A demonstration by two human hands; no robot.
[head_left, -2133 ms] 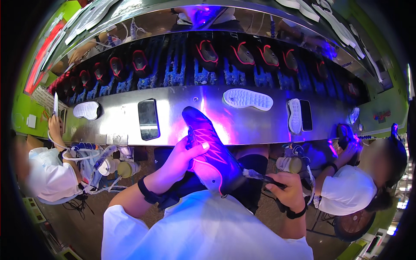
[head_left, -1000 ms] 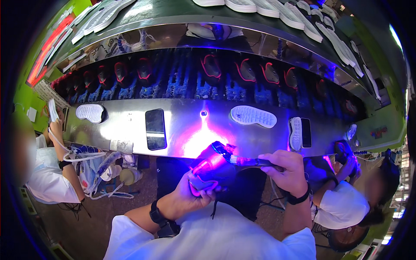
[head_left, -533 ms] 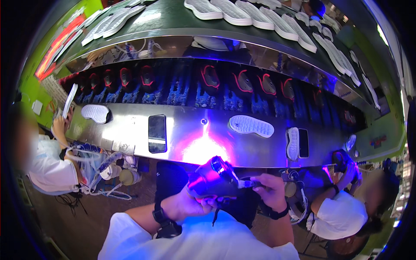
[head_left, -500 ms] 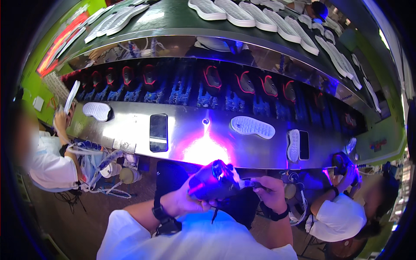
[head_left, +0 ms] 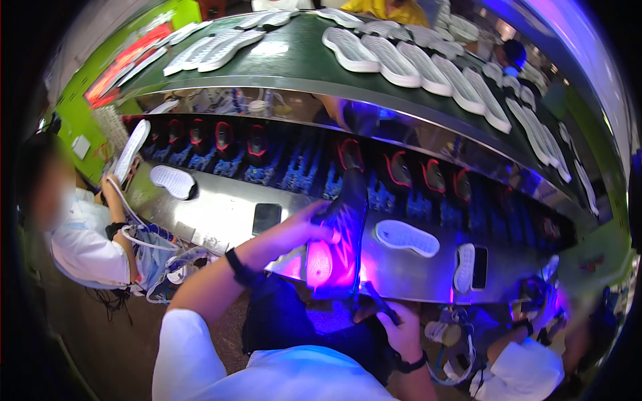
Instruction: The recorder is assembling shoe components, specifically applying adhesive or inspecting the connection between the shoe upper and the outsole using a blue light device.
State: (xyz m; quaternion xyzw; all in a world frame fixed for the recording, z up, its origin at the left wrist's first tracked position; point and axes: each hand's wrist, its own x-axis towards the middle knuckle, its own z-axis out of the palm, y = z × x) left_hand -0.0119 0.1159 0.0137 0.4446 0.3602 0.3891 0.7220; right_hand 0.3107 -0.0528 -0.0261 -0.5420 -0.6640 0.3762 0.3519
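Note:
My left hand (head_left: pixel 319 225) reaches forward over the bench, its fingers closed on the side of a dark shoe upper (head_left: pixel 349 207). The upper stands out lengthwise between the rack and the near bench edge, lit purple and pink, and a pink oval patch (head_left: pixel 319 264) glows beside it. Near the bench's front edge, my right hand (head_left: pixel 401 329) is wrapped round a slim dark-handled tool (head_left: pixel 381 304); its tip is hard to make out in the purple light. To the right of the upper lies a white shoe sole (head_left: pixel 408 238).
Behind the bench (head_left: pixel 221 200), a rack holds several dark uppers with red trim (head_left: pixel 257 140). Above it runs a green belt (head_left: pixel 287 50) with white soles. A phone (head_left: pixel 267 219) lies left. Co-workers sit at left (head_left: pixel 90 234) and right (head_left: pixel 518 364).
My left hand has gone from in front of my chest, where it held a dark shoe upper, forward to the bench toward the rack. My right hand has dropped slightly, still holding the tool. The view has shifted.

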